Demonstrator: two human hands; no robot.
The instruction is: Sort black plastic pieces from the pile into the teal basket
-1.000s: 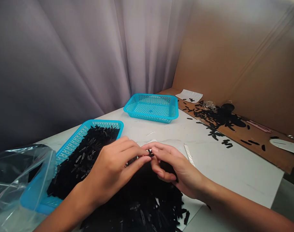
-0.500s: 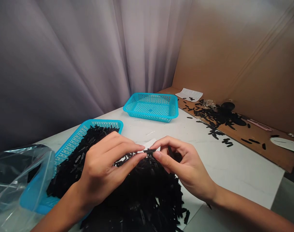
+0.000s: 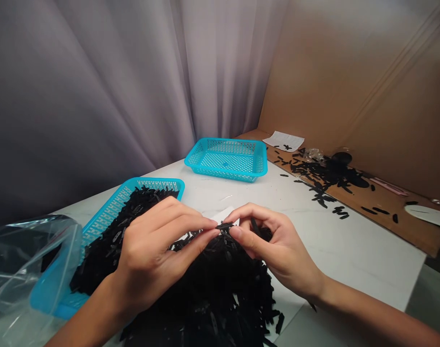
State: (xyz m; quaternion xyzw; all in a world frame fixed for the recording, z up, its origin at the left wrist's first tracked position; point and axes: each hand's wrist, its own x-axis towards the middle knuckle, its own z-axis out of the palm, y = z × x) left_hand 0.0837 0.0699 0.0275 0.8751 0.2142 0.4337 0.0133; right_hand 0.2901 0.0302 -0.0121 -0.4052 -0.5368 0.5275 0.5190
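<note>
Between both sets of fingertips, a small narrow black piece (image 3: 225, 225) is held over a heap of similar black pieces (image 3: 220, 289). My left hand (image 3: 165, 246) pinches its left end between thumb and forefinger. On the other end, the thumb and forefinger of my right hand (image 3: 270, 246) close in a pinch. Another dark strip (image 3: 255, 225) shows by the curled fingers of my right hand. Left of the heap stands a blue perforated basket (image 3: 109, 205) filled with black pieces, partly hidden by my left hand.
A second blue basket (image 3: 225, 166) stands at the back of the white table (image 3: 350, 260). Loose black pieces (image 3: 321, 176) lie scattered on cardboard at the right, near a paper sheet (image 3: 284, 140) and a pink tool (image 3: 389, 186). A clear plastic bag (image 3: 20, 270) covers the left front.
The black piece has tilted slightly, its right end now a little higher, and my left fingertips have shifted slightly along it. My right hand has stayed nearly still.
</note>
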